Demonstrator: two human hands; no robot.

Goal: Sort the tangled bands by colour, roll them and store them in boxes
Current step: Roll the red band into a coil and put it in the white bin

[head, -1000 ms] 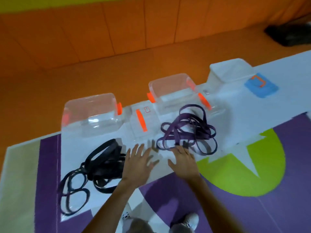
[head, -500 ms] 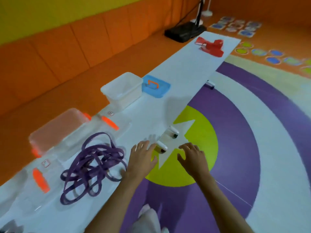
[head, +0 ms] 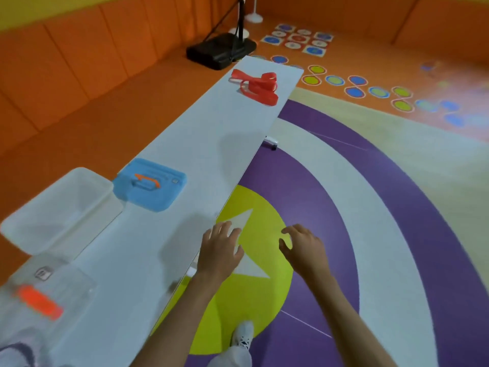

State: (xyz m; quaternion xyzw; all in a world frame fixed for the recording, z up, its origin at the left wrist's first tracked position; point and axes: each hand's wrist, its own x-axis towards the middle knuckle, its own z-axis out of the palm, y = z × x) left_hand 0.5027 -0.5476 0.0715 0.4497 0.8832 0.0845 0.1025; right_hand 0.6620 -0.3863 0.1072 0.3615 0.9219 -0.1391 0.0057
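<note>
Just one camera here: wide-angle, head-worn, pointing forward and down. It's standing right off the long edge of the white tabletop (head: 206,133), so the tabletop's near part sits close at lower left and its far end runs off toward the black stand base (head: 219,51).

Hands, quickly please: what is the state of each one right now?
Left hand: open, fingers relaxed, holding nothing.
Right hand: open, fingers loosely curled, holding nothing.
</note>
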